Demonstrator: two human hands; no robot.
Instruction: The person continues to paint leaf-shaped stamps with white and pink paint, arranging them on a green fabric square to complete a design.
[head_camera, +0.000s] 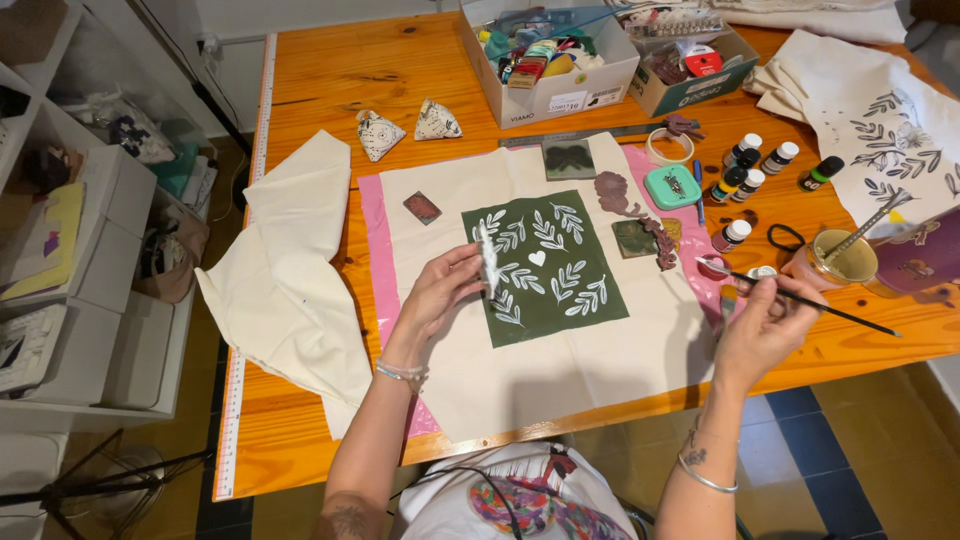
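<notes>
Two hands work above the surface (330, 80): the left hand (440, 290) pinches a small white stamp (489, 262) over the green cloth (545, 265); the right hand (765, 320) grips a paintbrush (840, 312), its tip angled toward the stamp.

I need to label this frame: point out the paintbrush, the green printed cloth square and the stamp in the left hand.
paintbrush (840, 313): head view, mid handle.
green printed cloth square (560, 240): head view, upper middle of its face.
stamp (489, 262): head view, its white painted edge, in the left hand (440, 292).

Matt cream cloth (560, 380) on glossy wooden table (340, 80).
</notes>
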